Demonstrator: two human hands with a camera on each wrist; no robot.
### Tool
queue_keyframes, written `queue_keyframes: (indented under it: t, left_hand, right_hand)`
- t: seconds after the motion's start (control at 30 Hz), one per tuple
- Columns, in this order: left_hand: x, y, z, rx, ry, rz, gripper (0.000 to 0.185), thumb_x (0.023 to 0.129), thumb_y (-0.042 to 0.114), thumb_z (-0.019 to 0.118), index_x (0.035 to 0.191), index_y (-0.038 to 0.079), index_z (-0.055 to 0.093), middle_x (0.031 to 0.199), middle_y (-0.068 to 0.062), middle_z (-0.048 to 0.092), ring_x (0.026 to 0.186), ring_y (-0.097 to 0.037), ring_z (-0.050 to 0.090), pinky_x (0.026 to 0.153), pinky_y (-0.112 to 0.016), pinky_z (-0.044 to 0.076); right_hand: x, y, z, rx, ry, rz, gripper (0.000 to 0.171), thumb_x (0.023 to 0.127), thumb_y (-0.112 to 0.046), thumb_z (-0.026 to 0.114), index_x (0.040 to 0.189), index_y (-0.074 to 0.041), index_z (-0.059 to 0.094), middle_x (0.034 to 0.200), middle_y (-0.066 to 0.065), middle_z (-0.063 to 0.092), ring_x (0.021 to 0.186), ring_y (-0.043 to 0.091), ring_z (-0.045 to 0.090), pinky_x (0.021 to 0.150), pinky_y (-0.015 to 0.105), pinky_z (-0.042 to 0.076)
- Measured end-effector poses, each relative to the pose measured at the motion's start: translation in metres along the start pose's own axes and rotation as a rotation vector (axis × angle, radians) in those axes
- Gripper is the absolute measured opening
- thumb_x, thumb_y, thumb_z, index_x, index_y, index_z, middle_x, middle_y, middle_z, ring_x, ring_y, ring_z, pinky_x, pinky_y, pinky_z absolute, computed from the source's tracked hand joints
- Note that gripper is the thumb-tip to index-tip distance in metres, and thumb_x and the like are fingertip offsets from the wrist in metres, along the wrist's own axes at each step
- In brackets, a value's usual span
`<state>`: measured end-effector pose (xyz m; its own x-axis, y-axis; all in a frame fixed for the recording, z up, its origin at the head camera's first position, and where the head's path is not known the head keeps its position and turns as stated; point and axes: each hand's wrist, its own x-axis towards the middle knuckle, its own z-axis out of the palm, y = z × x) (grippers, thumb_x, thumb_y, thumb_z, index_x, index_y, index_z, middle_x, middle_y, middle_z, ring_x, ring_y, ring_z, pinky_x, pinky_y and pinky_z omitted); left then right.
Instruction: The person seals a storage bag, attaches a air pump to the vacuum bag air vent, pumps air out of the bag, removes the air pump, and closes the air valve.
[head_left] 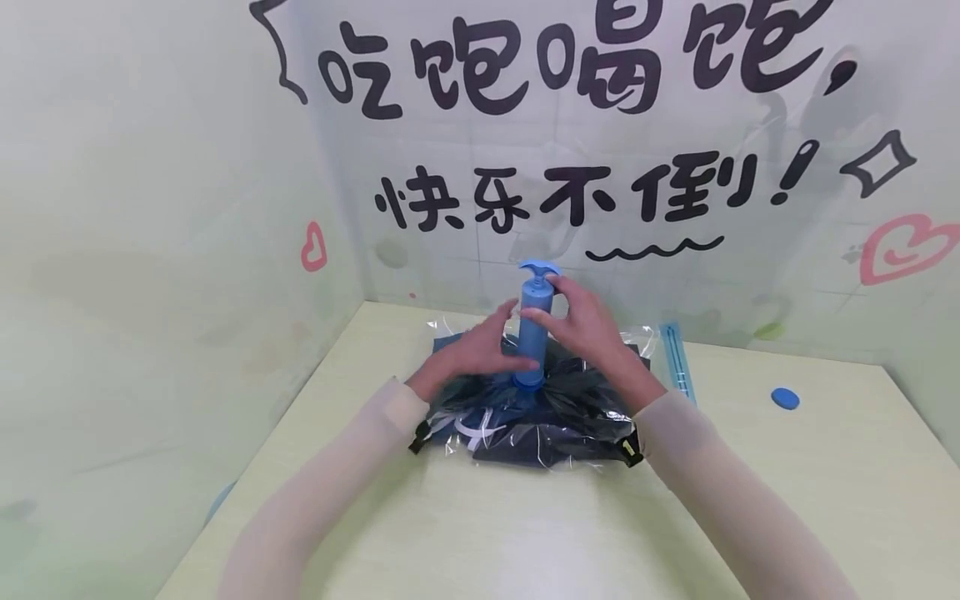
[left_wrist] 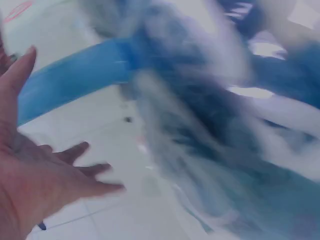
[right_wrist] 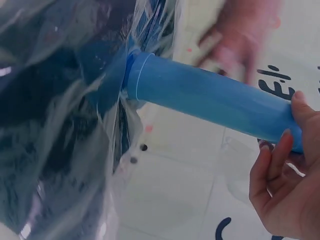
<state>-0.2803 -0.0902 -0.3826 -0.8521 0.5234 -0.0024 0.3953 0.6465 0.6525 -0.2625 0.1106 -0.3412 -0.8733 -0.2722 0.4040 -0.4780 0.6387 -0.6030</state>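
A blue hand pump (head_left: 533,333) with a T-shaped handle stands upright on the valve of a clear vacuum storage bag (head_left: 547,442) packed with dark clothes. My right hand (head_left: 588,325) holds the pump's upper barrel between thumb and fingers, just under the handle; the right wrist view shows this right hand (right_wrist: 290,185) at the barrel's far end. On the pump's other side, my left hand (head_left: 483,343) is spread with its thumb near the lower barrel. In the left wrist view the left hand (left_wrist: 45,175) has its fingers extended, apart from the blurred pump (left_wrist: 75,75).
A round blue cap (head_left: 785,398) lies on the table (head_left: 750,500) to the right. The bag's blue zip strip (head_left: 678,362) sticks out at its right side. Black clips (head_left: 632,450) show at the front corners. A printed wall sheet (head_left: 450,267) rises behind.
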Motion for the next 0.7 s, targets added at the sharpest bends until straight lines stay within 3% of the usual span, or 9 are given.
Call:
queue_keyframes:
  t: [0.1, 0.2, 0.3, 0.4, 0.53, 0.63, 0.7]
  left_hand:
    - [0.014, 0.014, -0.009, -0.318, 0.103, 0.105, 0.099, 0.090, 0.020, 0.080, 0.161, 0.008, 0.012, 0.154, -0.023, 0.037, 0.139, -0.035, 0.041, 0.107, -0.048, 0.040]
    - [0.026, 0.025, -0.010, -0.519, 0.175, 0.160, 0.075, 0.091, 0.004, 0.075, 0.151, 0.001, 0.029, 0.140, -0.022, 0.050, 0.125, -0.031, 0.053, 0.098, -0.041, 0.047]
    - [0.035, 0.029, -0.004, -0.580, 0.250, 0.166, 0.052, 0.091, 0.001, 0.072, 0.137, -0.005, 0.048, 0.123, -0.018, 0.062, 0.106, -0.026, 0.061, 0.088, -0.034, 0.050]
    - [0.038, 0.029, 0.003, -0.622, 0.299, 0.140, 0.040, 0.093, 0.008, 0.073, 0.129, -0.001, 0.060, 0.112, -0.008, 0.067, 0.098, -0.019, 0.062, 0.085, -0.032, 0.050]
    - [0.040, 0.027, 0.010, -0.690, 0.324, 0.141, 0.026, 0.093, 0.012, 0.074, 0.115, 0.000, 0.065, 0.098, -0.004, 0.068, 0.089, -0.019, 0.063, 0.082, -0.035, 0.051]
    - [0.042, 0.024, 0.015, -0.696, 0.362, 0.188, 0.023, 0.090, 0.003, 0.072, 0.110, -0.004, 0.064, 0.097, -0.009, 0.068, 0.087, -0.020, 0.063, 0.081, -0.035, 0.052]
    - [0.043, 0.023, 0.018, -0.704, 0.358, 0.224, 0.032, 0.089, -0.005, 0.071, 0.120, -0.006, 0.062, 0.106, -0.012, 0.068, 0.092, -0.020, 0.063, 0.083, -0.035, 0.052]
  right_hand:
    - [0.001, -0.001, -0.003, -0.196, 0.010, -0.048, 0.070, 0.092, -0.046, 0.075, 0.139, 0.002, 0.058, 0.124, 0.018, 0.062, 0.100, 0.032, 0.062, 0.082, 0.047, 0.053]
    - [0.002, -0.006, -0.009, -0.361, -0.030, -0.112, 0.063, 0.098, -0.051, 0.065, 0.136, -0.002, 0.061, 0.121, 0.016, 0.056, 0.085, 0.030, 0.060, 0.068, 0.045, 0.054]
    - [0.006, -0.015, -0.019, -0.413, -0.089, -0.148, 0.057, 0.104, -0.052, 0.051, 0.133, -0.005, 0.065, 0.123, 0.014, 0.055, 0.084, 0.030, 0.061, 0.067, 0.047, 0.054]
    - [0.013, -0.023, -0.032, -0.394, -0.100, -0.101, 0.059, 0.107, -0.053, 0.041, 0.125, -0.005, 0.071, 0.119, 0.013, 0.059, 0.089, 0.031, 0.062, 0.070, 0.049, 0.053]
    - [0.027, -0.030, -0.047, -0.397, -0.056, -0.054, 0.058, 0.104, -0.056, 0.047, 0.120, -0.006, 0.072, 0.105, 0.011, 0.068, 0.087, 0.030, 0.064, 0.068, 0.048, 0.052]
    - [0.036, -0.032, -0.046, -0.418, -0.155, -0.096, 0.053, 0.101, -0.056, 0.055, 0.121, -0.009, 0.062, 0.092, 0.007, 0.066, 0.076, 0.027, 0.062, 0.063, 0.044, 0.051]
    - [0.042, -0.033, -0.040, -0.441, -0.227, -0.159, 0.046, 0.101, -0.053, 0.057, 0.114, -0.010, 0.058, 0.081, 0.006, 0.062, 0.068, 0.027, 0.060, 0.058, 0.042, 0.048]
